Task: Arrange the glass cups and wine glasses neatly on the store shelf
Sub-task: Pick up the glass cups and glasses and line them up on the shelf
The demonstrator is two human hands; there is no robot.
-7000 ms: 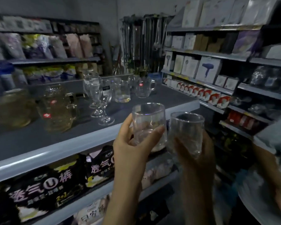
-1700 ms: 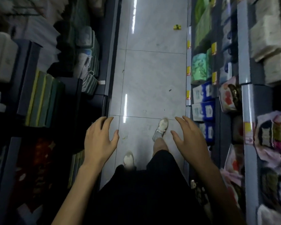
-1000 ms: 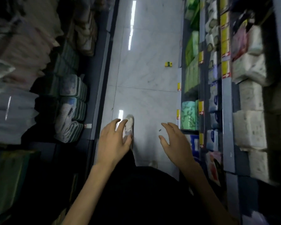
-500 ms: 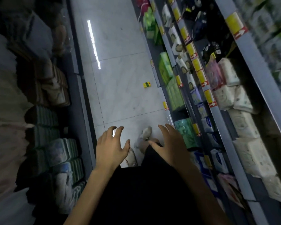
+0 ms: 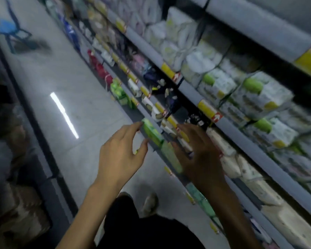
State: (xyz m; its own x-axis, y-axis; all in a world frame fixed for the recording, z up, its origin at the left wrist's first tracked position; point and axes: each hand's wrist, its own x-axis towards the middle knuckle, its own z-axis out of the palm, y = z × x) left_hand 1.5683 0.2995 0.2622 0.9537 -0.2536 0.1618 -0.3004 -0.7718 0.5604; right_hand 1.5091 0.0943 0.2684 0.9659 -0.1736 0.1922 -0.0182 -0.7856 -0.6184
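Both of your hands are empty: your left hand (image 5: 120, 155) has its fingers loosely spread with the thumb out, your right hand (image 5: 199, 155) is likewise splayed and relaxed, and neither touches anything. They hang in front of you over the pale tiled floor (image 5: 61, 78), beside a shelf rail (image 5: 241, 139) that carries yellow price tags. That rack holds soft white tissue packs (image 5: 258, 97) and, lower down, green packs (image 5: 152, 133). The view is blurred, but no glass cups or wine glasses show anywhere in it, so their place cannot be told from here. One shoe (image 5: 150, 203) shows below your hands, and a blue stool (image 5: 9, 29) stands far up the aisle. When you reach the glassware, expect it to be rigid, smooth, slippery and quick to chip. Wrap your fingers round the wall of a cup at mid-height, not on the rim. Take a wine glass by the stem just under the bowl, since it will likely be top-heavy. Lower each base flat, apart from its neighbours.
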